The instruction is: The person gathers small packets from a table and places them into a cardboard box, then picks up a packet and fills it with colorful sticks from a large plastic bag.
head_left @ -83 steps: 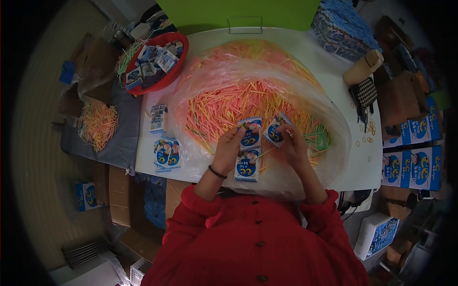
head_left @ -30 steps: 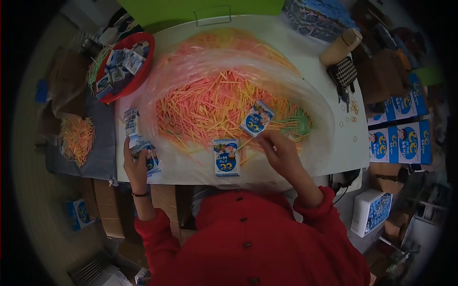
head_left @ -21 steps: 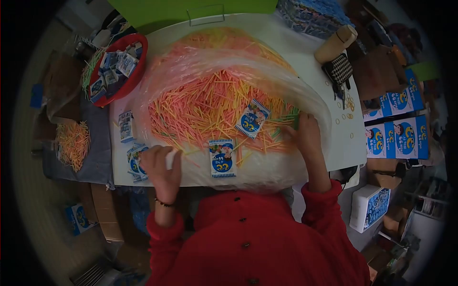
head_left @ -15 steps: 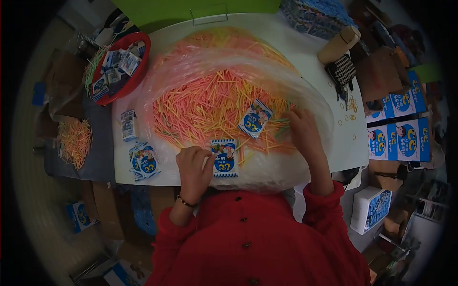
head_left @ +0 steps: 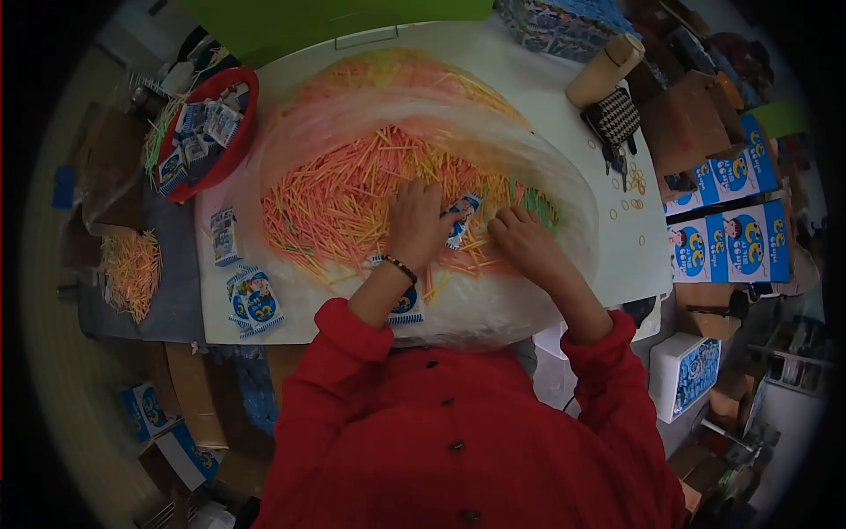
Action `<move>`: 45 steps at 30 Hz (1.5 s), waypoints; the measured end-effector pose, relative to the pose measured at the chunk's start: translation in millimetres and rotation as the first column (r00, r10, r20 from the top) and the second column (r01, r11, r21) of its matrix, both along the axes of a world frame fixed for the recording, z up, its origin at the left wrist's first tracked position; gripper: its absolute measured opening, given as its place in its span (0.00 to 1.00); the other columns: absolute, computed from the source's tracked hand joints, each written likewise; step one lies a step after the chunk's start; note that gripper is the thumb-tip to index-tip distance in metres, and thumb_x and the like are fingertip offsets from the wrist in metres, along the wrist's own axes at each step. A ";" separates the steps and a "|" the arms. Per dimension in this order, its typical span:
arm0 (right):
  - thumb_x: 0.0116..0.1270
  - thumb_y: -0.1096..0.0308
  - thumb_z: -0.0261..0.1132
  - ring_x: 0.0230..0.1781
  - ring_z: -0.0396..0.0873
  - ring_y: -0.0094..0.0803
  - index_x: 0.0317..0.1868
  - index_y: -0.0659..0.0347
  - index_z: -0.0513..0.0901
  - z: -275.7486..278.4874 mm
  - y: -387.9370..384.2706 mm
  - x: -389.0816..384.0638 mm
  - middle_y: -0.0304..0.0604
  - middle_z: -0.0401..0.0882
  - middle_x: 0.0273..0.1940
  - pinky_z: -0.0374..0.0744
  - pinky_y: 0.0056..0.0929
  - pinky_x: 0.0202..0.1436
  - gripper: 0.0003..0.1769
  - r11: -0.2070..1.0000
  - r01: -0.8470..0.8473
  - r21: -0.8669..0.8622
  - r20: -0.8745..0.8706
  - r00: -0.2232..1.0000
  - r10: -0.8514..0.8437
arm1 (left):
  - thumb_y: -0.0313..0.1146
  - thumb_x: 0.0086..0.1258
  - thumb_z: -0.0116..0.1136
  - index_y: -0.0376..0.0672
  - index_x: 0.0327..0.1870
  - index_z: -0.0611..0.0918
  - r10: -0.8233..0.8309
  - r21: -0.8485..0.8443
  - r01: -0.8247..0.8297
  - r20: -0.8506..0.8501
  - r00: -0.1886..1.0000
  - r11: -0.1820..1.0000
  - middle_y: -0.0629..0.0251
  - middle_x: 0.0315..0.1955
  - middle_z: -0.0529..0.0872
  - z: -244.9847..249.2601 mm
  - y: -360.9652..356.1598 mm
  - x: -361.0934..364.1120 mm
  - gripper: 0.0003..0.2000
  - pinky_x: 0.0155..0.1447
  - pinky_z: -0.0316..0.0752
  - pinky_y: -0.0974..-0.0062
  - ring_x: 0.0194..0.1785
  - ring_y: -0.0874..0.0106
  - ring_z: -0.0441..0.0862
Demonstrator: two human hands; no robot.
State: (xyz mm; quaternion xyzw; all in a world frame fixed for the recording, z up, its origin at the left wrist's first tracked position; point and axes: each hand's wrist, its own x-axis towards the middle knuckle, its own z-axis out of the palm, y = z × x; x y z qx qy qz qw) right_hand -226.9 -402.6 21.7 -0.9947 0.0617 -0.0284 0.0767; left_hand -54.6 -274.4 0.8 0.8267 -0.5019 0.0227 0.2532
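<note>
My left hand, with a beaded bracelet at its wrist, is over the heap of thin pink, yellow and green sticks. Its thumb and fingers close on the left edge of a small blue-and-white printed packet, which is tilted. Just right of that packet, my right hand is low over the sticks with its fingers pressed together; what they hold is hidden. Partly covered by my left forearm, a second packet lies on the clear plastic bag around the sticks.
More packets lie at the table's left. A red basket of packets stands behind them. Rubber bands, a checkered pouch and a beige bottle are at the right, with printed boxes beyond the table.
My left hand has moved up and right from the near packet to the one on the sticks. My right hand has come left and slightly down. The view has shifted a little.
</note>
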 end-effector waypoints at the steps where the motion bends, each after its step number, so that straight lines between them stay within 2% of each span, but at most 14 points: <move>1: 0.60 0.70 0.56 0.53 0.72 0.43 0.42 0.61 0.73 1.0 -1.8 -0.7 0.45 0.74 0.45 0.71 0.37 0.57 0.10 0.999 -0.033 0.002 -0.002 0.999 0.033 | 0.43 0.56 0.70 0.41 0.35 0.77 -0.032 -0.018 0.030 -0.099 0.995 0.999 0.60 0.34 0.77 -2.1 -0.5 5.2 0.17 0.48 0.66 0.61 0.44 0.59 0.73; 4: 0.61 0.71 0.56 0.49 0.73 0.45 0.41 0.62 0.72 -10.6 -14.6 -0.3 0.48 0.74 0.43 0.72 0.38 0.53 0.08 0.987 -0.145 0.062 0.275 0.954 0.123 | 0.36 0.59 0.69 0.40 0.35 0.76 -0.070 -0.105 0.037 -0.338 0.939 0.994 0.61 0.30 0.77 6.9 4.0 14.5 0.14 0.42 0.68 0.63 0.38 0.62 0.75; 6: 0.62 0.72 0.55 0.47 0.74 0.47 0.41 0.62 0.71 -5.9 -21.1 -7.1 0.49 0.74 0.42 0.73 0.39 0.52 0.07 0.970 -0.079 0.229 0.204 0.979 0.031 | 0.34 0.61 0.67 0.40 0.34 0.75 -0.076 -0.153 0.003 -0.474 0.877 0.988 0.62 0.28 0.77 5.9 11.0 20.9 0.12 0.38 0.70 0.66 0.34 0.65 0.77; 9: 0.64 0.73 0.55 0.44 0.75 0.49 0.42 0.63 0.71 8.5 -17.5 -13.9 0.53 0.74 0.40 0.74 0.42 0.49 0.07 0.924 0.090 0.370 -0.001 0.995 -0.097 | 0.34 0.68 0.64 0.39 0.35 0.73 -0.254 -0.360 -0.098 -0.803 0.539 0.928 0.70 0.27 0.77 -5.4 25.6 32.3 0.11 0.31 0.69 0.79 0.30 0.83 0.73; 12: 0.64 0.73 0.56 0.42 0.75 0.50 0.42 0.63 0.72 0.7 -6.9 -24.4 0.54 0.74 0.39 0.74 0.42 0.48 0.07 0.953 0.136 0.272 -0.083 0.990 -0.118 | 0.32 0.70 0.62 0.40 0.37 0.73 -0.245 -0.320 -0.163 -0.900 0.362 0.933 0.72 0.29 0.78 22.3 45.2 25.7 0.09 0.35 0.71 0.82 0.33 0.85 0.74; 16: 0.60 0.71 0.57 0.40 0.76 0.47 0.36 0.64 0.73 2.7 15.8 -23.4 0.51 0.75 0.36 0.75 0.41 0.47 0.06 0.998 0.038 0.049 0.042 0.998 -0.041 | 0.30 0.71 0.59 0.40 0.40 0.73 -0.202 -0.283 -0.151 -0.892 0.405 0.947 0.71 0.32 0.81 22.7 65.6 24.1 0.07 0.39 0.74 0.83 0.36 0.85 0.77; 22: 0.57 0.71 0.63 0.45 0.74 0.46 0.38 0.62 0.73 -11.8 18.9 -9.0 0.51 0.74 0.38 0.74 0.41 0.50 0.09 0.992 0.122 0.042 -0.222 0.969 -0.110 | 0.28 0.72 0.57 0.38 0.48 0.74 -0.248 -0.283 -0.230 -0.954 0.169 0.931 0.66 0.41 0.84 33.6 75.1 15.7 0.08 0.46 0.78 0.80 0.43 0.80 0.82; 26: 0.58 0.77 0.58 0.43 0.75 0.47 0.36 0.64 0.74 -1.9 1.3 -28.9 0.53 0.75 0.36 0.74 0.42 0.49 0.05 0.967 0.043 0.252 -0.062 0.998 -0.028 | 0.27 0.73 0.55 0.37 0.55 0.72 -0.279 -0.292 -0.337 -0.956 0.089 0.895 0.62 0.47 0.84 34.1 94.9 15.6 0.13 0.51 0.80 0.76 0.49 0.76 0.82; 32: 0.62 0.81 0.57 0.43 0.73 0.45 0.47 0.63 0.75 -16.1 1.8 -31.8 0.50 0.75 0.42 0.73 0.35 0.52 0.12 0.787 0.081 0.612 0.203 0.946 -0.255 | 0.29 0.74 0.54 0.38 0.56 0.74 -0.316 -0.297 -0.407 -0.949 0.022 0.864 0.64 0.46 0.85 14.5 105.6 14.9 0.12 0.50 0.80 0.75 0.48 0.75 0.83; 34: 0.69 0.78 0.54 0.47 0.72 0.31 0.49 0.62 0.74 -23.7 11.7 -20.3 0.42 0.73 0.45 0.68 0.29 0.55 0.10 0.213 -0.020 0.977 0.140 0.814 -0.564 | 0.31 0.76 0.52 0.39 0.53 0.78 -0.324 -0.286 -0.398 -0.946 -0.030 0.872 0.66 0.43 0.86 9.4 104.5 12.1 0.10 0.45 0.81 0.77 0.44 0.76 0.85; 38: 0.68 0.77 0.57 0.50 0.74 0.39 0.53 0.62 0.74 -54.5 9.2 -0.2 0.46 0.74 0.46 0.69 0.32 0.56 0.14 0.463 -0.152 0.873 0.374 0.819 -0.436 | 0.33 0.77 0.51 0.39 0.50 0.80 -0.371 -0.292 -0.448 -0.924 -0.097 0.845 0.66 0.41 0.87 16.9 98.1 0.9 0.09 0.39 0.81 0.79 0.39 0.77 0.85; 40: 0.69 0.75 0.58 0.48 0.74 0.39 0.53 0.63 0.74 -56.0 11.7 1.7 0.46 0.75 0.44 0.69 0.30 0.56 0.13 0.649 0.050 0.759 0.273 0.881 -0.387 | 0.35 0.77 0.51 0.39 0.51 0.79 -0.372 -0.271 -0.449 -0.915 -0.153 0.851 0.66 0.41 0.87 11.5 101.1 -1.3 0.10 0.34 0.80 0.81 0.37 0.78 0.85; 41: 0.69 0.75 0.58 0.48 0.74 0.39 0.53 0.63 0.74 -57.4 11.5 2.7 0.46 0.75 0.44 0.69 0.30 0.56 0.13 0.646 0.048 0.762 0.272 0.882 -0.385 | 0.34 0.77 0.51 0.39 0.52 0.79 -0.388 -0.274 -0.422 -0.897 -0.212 0.864 0.64 0.44 0.86 7.8 106.9 2.2 0.11 0.49 0.82 0.73 0.47 0.73 0.85; 45: 0.71 0.72 0.57 0.42 0.75 0.36 0.53 0.62 0.74 -56.6 7.8 11.0 0.43 0.75 0.40 0.73 0.29 0.50 0.12 0.759 0.089 0.644 0.351 0.848 -0.397 | 0.34 0.77 0.50 0.38 0.54 0.77 -0.417 -0.235 -0.496 -0.860 -0.295 0.836 0.62 0.46 0.86 8.9 103.5 -8.1 0.12 0.51 0.83 0.70 0.49 0.71 0.85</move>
